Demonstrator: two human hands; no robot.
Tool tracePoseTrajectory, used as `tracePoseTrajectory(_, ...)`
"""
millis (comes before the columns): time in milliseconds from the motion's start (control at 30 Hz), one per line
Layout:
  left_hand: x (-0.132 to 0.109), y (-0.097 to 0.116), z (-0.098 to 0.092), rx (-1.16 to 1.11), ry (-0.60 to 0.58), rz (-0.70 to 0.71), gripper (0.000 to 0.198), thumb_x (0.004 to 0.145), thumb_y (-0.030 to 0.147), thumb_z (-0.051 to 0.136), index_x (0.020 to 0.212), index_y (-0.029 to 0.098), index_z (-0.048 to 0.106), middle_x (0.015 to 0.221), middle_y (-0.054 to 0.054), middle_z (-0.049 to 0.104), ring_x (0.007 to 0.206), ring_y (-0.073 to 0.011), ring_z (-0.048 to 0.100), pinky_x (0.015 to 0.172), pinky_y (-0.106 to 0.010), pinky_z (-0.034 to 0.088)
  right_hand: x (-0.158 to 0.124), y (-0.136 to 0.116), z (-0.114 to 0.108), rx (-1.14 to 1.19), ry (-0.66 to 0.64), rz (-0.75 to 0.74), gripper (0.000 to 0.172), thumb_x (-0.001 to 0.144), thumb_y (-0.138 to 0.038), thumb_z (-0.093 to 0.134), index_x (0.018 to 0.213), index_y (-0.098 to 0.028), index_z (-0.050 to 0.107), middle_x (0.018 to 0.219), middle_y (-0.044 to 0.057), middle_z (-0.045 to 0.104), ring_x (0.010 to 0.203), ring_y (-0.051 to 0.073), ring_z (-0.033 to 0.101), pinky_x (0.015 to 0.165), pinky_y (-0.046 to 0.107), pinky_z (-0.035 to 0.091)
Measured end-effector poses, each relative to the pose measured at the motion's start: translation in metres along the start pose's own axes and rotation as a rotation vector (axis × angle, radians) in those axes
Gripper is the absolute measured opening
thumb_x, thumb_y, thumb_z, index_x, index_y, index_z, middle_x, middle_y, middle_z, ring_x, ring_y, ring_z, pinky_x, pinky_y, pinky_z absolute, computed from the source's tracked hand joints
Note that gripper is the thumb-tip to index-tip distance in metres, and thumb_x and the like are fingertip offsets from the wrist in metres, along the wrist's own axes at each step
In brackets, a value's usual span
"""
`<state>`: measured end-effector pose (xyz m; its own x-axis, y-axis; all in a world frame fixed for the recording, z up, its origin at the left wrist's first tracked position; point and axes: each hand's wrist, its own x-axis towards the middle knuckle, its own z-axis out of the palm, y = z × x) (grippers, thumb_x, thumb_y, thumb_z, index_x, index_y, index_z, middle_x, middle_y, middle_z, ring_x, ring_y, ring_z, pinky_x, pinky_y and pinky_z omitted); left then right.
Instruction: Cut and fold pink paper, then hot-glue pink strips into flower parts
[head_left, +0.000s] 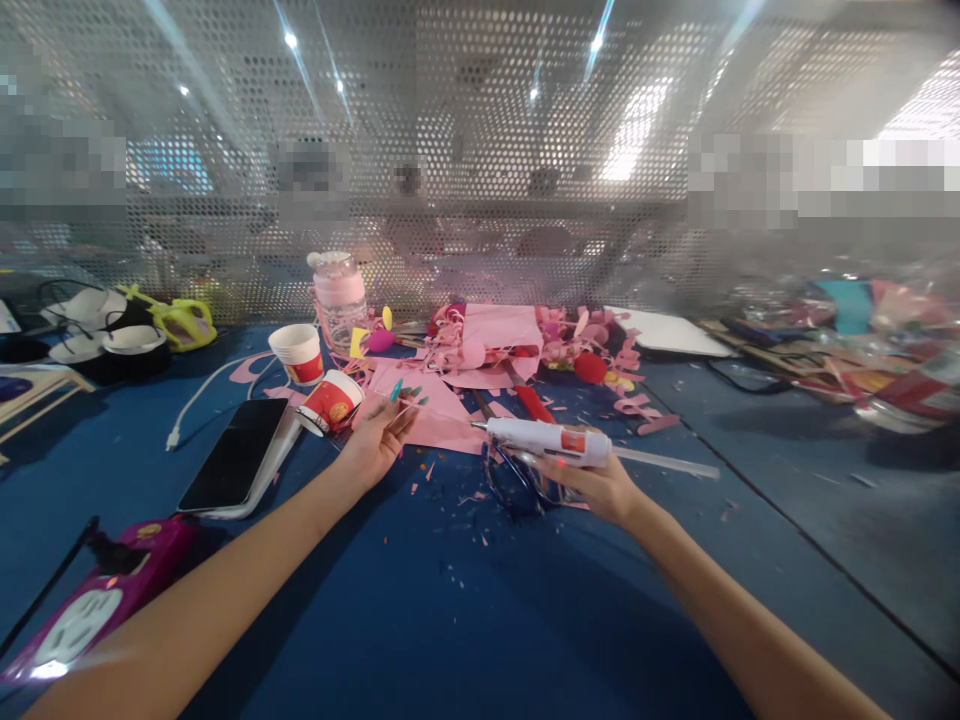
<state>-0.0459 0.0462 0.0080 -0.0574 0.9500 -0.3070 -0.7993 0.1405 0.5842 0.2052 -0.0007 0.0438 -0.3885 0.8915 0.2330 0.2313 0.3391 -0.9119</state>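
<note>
My right hand (600,485) is wrapped round a white glue gun (547,440), whose nozzle points left toward my other hand. A clear glue stick (667,461) juts out of its back end. The fingers of my left hand (379,440) are pinched on a thin pink strip (409,403), partly hidden by the fingers. Under and beyond that hand lies a pink paper sheet (450,428). A gap separates the nozzle from my left fingers. Below the glue gun is a dark blue looped object (510,480), partly covered by my right hand.
Two paper cups, one upright (296,352) and one tipped (330,402), stand left of my left hand. Nearby are a phone (236,455), a purple power strip (97,600) and a bottle (339,290). Pink paper scraps (487,335) pile up before a perforated metal screen (480,130).
</note>
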Motion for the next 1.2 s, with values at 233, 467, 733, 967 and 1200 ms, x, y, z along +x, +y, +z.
tracePoseTrajectory(233, 0.000, -0.001, 0.001, -0.010, 0.003, -0.011, 0.025, 0.084, 0.002, 0.043, 0.069, 0.013, 0.060, 0.065, -0.002, 0.068, 0.055, -0.0081, 0.065, 0.066, -0.019, 0.052, 0.000, 0.002, -0.001, 0.037, -0.027, 0.005, 0.039, 0.070, -0.038, 0.063, 0.104, -0.019, 0.066, 0.079, 0.004, 0.069, 0.065, 0.018, 0.061, 0.055, 0.027, 0.049)
tracePoseTrajectory(467, 0.000, -0.002, 0.000, -0.006, 0.010, -0.007, 0.020, 0.081, 0.003, 0.048, 0.070, 0.013, 0.061, 0.068, -0.002, 0.068, 0.058, -0.0089, 0.065, 0.075, -0.022, 0.051, 0.000, 0.006, -0.002, 0.052, -0.035, -0.005, 0.041, 0.071, -0.039, 0.063, 0.107, -0.020, 0.064, 0.085, 0.004, 0.070, 0.070, 0.018, 0.063, 0.062, 0.028, 0.051)
tracePoseTrajectory(733, -0.002, -0.001, 0.002, -0.008, 0.012, -0.010, 0.019, 0.079, 0.002, 0.051, 0.068, 0.013, 0.061, 0.066, -0.001, 0.068, 0.057, -0.0086, 0.064, 0.072, -0.021, 0.051, 0.000, -0.001, -0.001, 0.032, -0.053, -0.018, 0.039, 0.072, -0.038, 0.062, 0.108, -0.021, 0.063, 0.087, 0.005, 0.070, 0.073, 0.020, 0.063, 0.065, 0.030, 0.052)
tracePoseTrajectory(967, 0.000, -0.002, 0.000, -0.008, 0.008, -0.002, 0.024, 0.083, 0.003, 0.045, 0.069, 0.014, 0.061, 0.065, -0.001, 0.068, 0.057, -0.0083, 0.064, 0.076, -0.023, 0.050, -0.001, -0.002, -0.002, -0.011, -0.041, -0.004, 0.036, 0.073, -0.037, 0.061, 0.105, -0.020, 0.065, 0.083, 0.005, 0.070, 0.072, 0.021, 0.063, 0.061, 0.030, 0.051)
tracePoseTrajectory(1200, 0.001, -0.001, -0.001, -0.005, -0.016, 0.008, 0.024, 0.083, 0.003, 0.044, 0.070, 0.013, 0.062, 0.068, -0.002, 0.069, 0.060, -0.0089, 0.065, 0.078, -0.023, 0.050, 0.000, -0.003, -0.002, -0.007, -0.013, 0.003, 0.034, 0.071, -0.035, 0.063, 0.099, -0.015, 0.067, 0.074, 0.006, 0.068, 0.062, 0.018, 0.061, 0.056, 0.028, 0.050)
